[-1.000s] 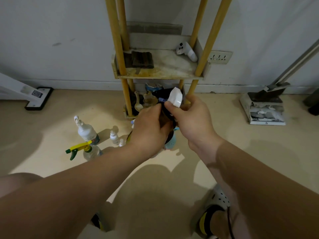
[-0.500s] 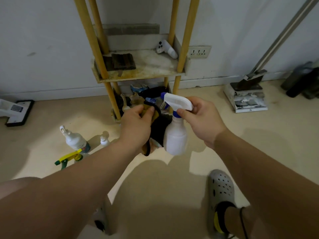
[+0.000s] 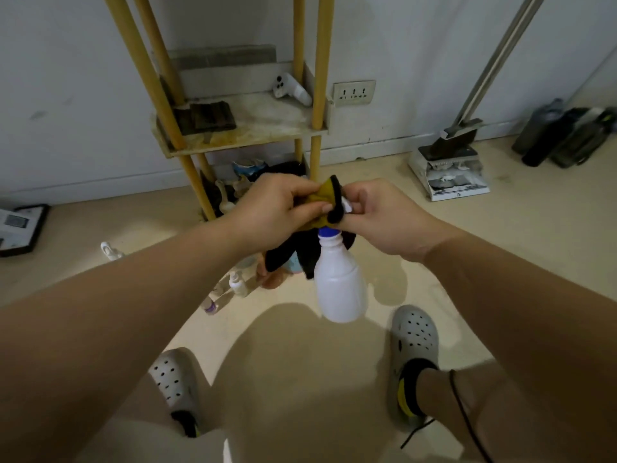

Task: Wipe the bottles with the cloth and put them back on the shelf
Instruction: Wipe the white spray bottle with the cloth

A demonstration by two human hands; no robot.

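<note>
A white spray bottle (image 3: 340,282) with a blue collar hangs upright in front of me, held at its spray head by my right hand (image 3: 377,218). My left hand (image 3: 277,208) presses a yellow and black cloth (image 3: 325,202) over the spray head, so the nozzle is mostly hidden. The cloth's black end dangles behind the bottle. Beyond my hands stands the wooden shelf (image 3: 247,135) with yellow posts. Several small bottles (image 3: 238,284) stand on the floor below my left forearm, partly hidden by it.
A white controller (image 3: 290,90) and a dark folded item (image 3: 207,116) lie on the shelf board. A dustpan and broom (image 3: 450,168) stand at the right wall, dark bottles (image 3: 564,135) at the far right. My two shoes (image 3: 414,349) are on the beige floor.
The cloth has moved from beside the bottle up onto its spray head, and my hands have come together there. The view has shifted down and left, showing both shoes.
</note>
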